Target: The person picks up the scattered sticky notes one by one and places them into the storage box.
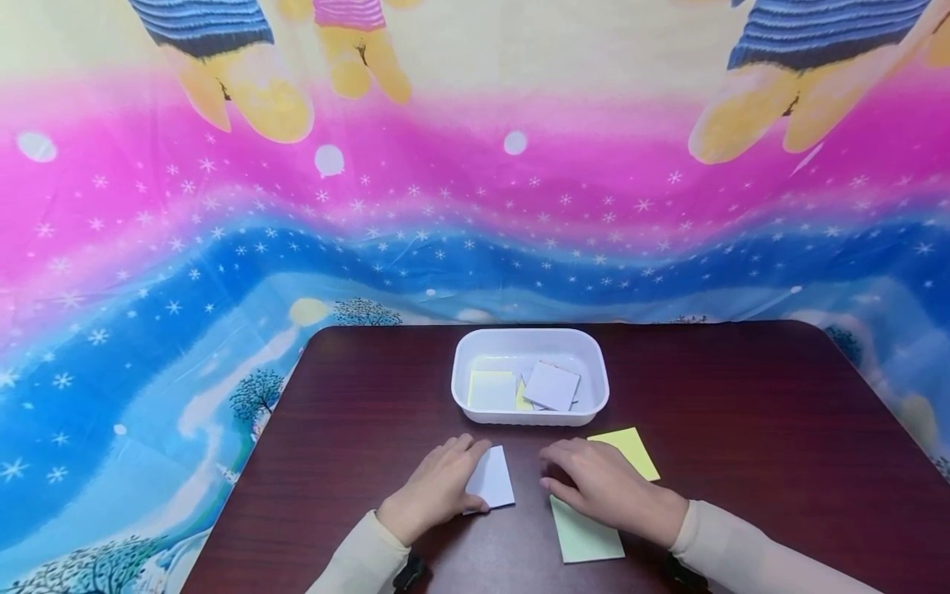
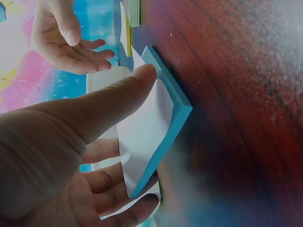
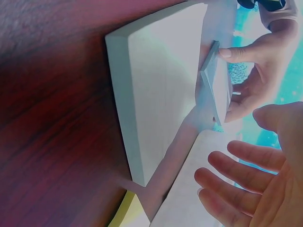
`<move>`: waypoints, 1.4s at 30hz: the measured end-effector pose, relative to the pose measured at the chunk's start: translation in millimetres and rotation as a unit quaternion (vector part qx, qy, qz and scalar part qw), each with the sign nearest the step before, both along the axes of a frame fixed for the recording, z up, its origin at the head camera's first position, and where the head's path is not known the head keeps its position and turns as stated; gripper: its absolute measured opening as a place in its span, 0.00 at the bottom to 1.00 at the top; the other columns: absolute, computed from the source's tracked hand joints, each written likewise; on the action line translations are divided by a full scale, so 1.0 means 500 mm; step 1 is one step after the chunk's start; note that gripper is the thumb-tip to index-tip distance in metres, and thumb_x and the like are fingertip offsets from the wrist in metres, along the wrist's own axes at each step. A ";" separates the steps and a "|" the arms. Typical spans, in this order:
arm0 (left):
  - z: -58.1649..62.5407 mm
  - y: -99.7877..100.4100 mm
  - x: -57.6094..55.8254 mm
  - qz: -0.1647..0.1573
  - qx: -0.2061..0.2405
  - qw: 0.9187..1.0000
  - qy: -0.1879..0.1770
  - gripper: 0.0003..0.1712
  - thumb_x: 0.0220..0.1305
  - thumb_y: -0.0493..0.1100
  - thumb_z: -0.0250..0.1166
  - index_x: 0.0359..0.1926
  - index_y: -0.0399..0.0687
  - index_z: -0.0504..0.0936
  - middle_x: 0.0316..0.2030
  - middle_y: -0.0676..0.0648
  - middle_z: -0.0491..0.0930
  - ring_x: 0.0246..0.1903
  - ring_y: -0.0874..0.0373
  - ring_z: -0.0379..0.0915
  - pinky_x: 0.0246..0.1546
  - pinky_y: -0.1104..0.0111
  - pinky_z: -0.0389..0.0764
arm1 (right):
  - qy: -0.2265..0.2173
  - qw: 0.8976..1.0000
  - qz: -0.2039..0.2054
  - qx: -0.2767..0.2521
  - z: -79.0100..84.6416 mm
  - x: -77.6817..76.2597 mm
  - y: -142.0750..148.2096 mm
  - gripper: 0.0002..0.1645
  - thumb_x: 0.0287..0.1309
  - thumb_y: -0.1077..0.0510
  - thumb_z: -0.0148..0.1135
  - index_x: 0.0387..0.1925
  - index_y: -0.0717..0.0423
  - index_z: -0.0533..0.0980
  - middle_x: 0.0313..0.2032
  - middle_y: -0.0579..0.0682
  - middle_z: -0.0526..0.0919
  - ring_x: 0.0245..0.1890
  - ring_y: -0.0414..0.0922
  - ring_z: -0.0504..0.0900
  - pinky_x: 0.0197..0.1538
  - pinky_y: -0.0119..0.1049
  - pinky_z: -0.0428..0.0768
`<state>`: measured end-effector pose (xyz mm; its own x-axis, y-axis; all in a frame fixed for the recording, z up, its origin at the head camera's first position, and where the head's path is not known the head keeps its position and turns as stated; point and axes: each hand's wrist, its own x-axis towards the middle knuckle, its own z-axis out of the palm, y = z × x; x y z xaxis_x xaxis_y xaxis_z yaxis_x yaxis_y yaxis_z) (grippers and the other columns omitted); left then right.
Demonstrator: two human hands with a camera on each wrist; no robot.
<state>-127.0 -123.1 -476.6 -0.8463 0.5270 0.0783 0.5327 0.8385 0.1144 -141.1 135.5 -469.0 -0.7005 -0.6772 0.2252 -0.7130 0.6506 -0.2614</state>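
A pale blue sticky note pad (image 1: 493, 478) is gripped at its left edge by my left hand (image 1: 438, 483). In the left wrist view the thumb lies over the face of the pad (image 2: 147, 127), with fingers curled at its lower edge, and the top sheet looks lifted from the stack. My right hand (image 1: 601, 483) hangs over the right-hand pads with loosely bent fingers and holds nothing. Partly beneath it are a light green sticky note pad (image 1: 590, 538) and, farther back, a yellow sticky note pad (image 1: 631, 452).
Beyond the hands, a white plastic tub (image 1: 530, 418) holds several pale and yellow pads, one lying tilted on others. Everything stands on a dark red-brown table (image 1: 356, 396). A printed cloth (image 1: 475, 190) hangs behind the table's far edge.
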 end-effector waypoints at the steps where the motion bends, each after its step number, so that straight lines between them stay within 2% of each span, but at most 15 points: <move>1: 0.000 0.000 0.000 0.000 0.001 1.000 -0.001 0.48 0.35 0.63 0.73 0.58 0.46 0.73 0.39 0.51 0.74 0.37 0.57 0.70 0.36 0.65 0.74 | 0.000 1.000 0.000 0.000 0.000 0.000 0.000 0.16 0.57 0.45 0.58 0.43 0.48 0.79 0.34 0.38 0.80 0.33 0.33 0.75 0.34 0.35 0.77; 5: -0.001 -0.001 0.001 0.002 0.002 1.000 -0.005 0.46 0.38 0.62 0.72 0.59 0.46 0.72 0.40 0.51 0.74 0.37 0.58 0.70 0.36 0.65 0.74 | 0.002 1.000 -0.001 0.000 0.001 0.001 0.000 0.15 0.57 0.46 0.59 0.42 0.47 0.79 0.34 0.38 0.80 0.33 0.33 0.74 0.34 0.35 0.76; 12: -0.001 -0.004 0.001 -0.004 0.012 1.000 0.002 0.36 0.48 0.54 0.70 0.58 0.48 0.73 0.40 0.51 0.74 0.35 0.59 0.71 0.34 0.65 0.74 | -0.001 1.000 -0.002 0.001 0.003 0.002 -0.001 0.16 0.58 0.45 0.58 0.43 0.48 0.79 0.34 0.38 0.80 0.33 0.33 0.74 0.34 0.35 0.76; 16: 0.004 -0.006 0.000 -0.018 0.050 0.999 0.001 0.28 0.52 0.48 0.69 0.55 0.50 0.75 0.39 0.52 0.75 0.35 0.61 0.72 0.34 0.66 0.76 | -0.005 1.000 -0.006 0.005 0.005 0.002 0.001 0.17 0.58 0.45 0.58 0.44 0.48 0.79 0.35 0.38 0.80 0.35 0.33 0.75 0.35 0.36 0.77; 21: 0.015 -0.009 -0.002 -0.034 0.099 0.994 -0.015 0.21 0.55 0.42 0.67 0.51 0.49 0.76 0.39 0.53 0.77 0.35 0.64 0.73 0.35 0.69 0.76 | -0.002 1.000 -0.005 0.007 0.006 -0.002 0.001 0.18 0.58 0.44 0.58 0.45 0.48 0.79 0.36 0.38 0.80 0.36 0.34 0.76 0.36 0.36 0.77; 28: 0.022 -0.010 -0.002 -0.039 0.116 0.991 -0.046 0.19 0.57 0.41 0.65 0.51 0.49 0.76 0.43 0.54 0.80 0.40 0.66 0.74 0.40 0.70 0.76 | 0.005 1.000 -0.001 0.005 0.010 -0.006 0.001 0.19 0.58 0.44 0.57 0.45 0.49 0.79 0.38 0.39 0.81 0.37 0.34 0.77 0.38 0.36 0.78; 42: 0.032 -0.012 -0.007 -0.046 0.147 0.984 -0.086 0.17 0.59 0.42 0.64 0.51 0.53 0.76 0.42 0.57 0.80 0.38 0.70 0.73 0.39 0.72 0.76 | 0.012 1.000 -0.001 0.003 0.020 -0.010 0.000 0.18 0.58 0.44 0.58 0.45 0.49 0.79 0.37 0.40 0.81 0.36 0.34 0.76 0.38 0.36 0.77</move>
<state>-130.7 -129.1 -460.6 -0.8096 0.5787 0.0985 0.5572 0.7047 0.4393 -146.3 135.7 -458.9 -0.6958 -0.6776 0.2382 -0.7182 0.6534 -0.2393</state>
